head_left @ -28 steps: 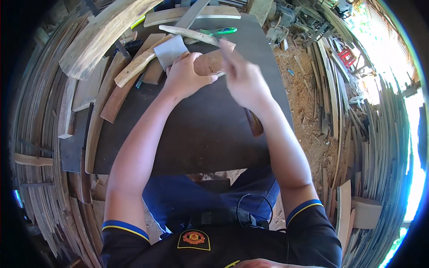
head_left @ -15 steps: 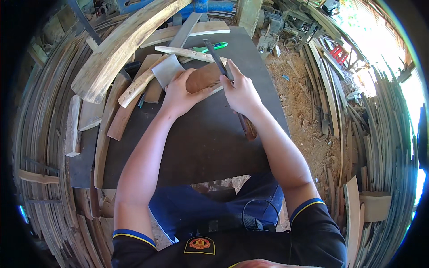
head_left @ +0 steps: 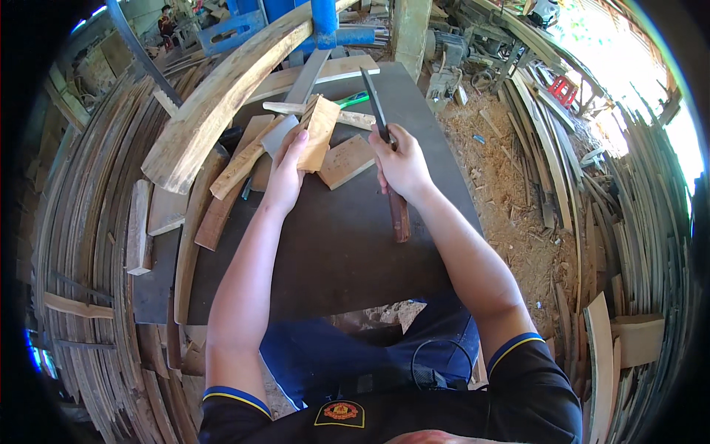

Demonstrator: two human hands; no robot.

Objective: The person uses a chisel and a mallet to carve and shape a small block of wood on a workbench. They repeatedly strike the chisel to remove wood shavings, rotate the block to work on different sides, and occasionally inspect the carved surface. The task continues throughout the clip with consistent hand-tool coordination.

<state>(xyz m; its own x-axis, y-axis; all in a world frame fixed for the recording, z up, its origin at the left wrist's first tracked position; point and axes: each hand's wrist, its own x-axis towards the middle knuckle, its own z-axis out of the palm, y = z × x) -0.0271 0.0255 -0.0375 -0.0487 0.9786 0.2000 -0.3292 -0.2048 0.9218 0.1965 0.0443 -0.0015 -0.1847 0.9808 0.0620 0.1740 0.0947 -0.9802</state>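
My left hand (head_left: pixel 287 172) grips a short light-brown wood block (head_left: pixel 321 133), raised and tilted upward above the table. My right hand (head_left: pixel 403 160) is wrapped around a long tool with a narrow dark metal blade (head_left: pixel 374 100) and a brown wooden handle (head_left: pixel 399 218); its exact kind I cannot make out. The blade points up and away, apart from the block. Between the hands, a second flat wood block (head_left: pixel 346 160) lies on the dark tabletop (head_left: pixel 333 251). A pale grey flat piece (head_left: pixel 279 135) sits just beyond my left fingers.
A thick curved timber (head_left: pixel 222 103) rises across the far left. Several wood pieces (head_left: pixel 211 222) lie along the table's left side. A green-handled tool (head_left: pixel 353 99) rests at the back near a blue metal post (head_left: pixel 324 22). Stacked strips (head_left: pixel 81 244) stand left; shavings cover the floor (head_left: pixel 488 166).
My left hand has lifted and turned its block upright, away from the blade, uncovering the second block on the table. My right hand has shifted slightly right and down with the tool.
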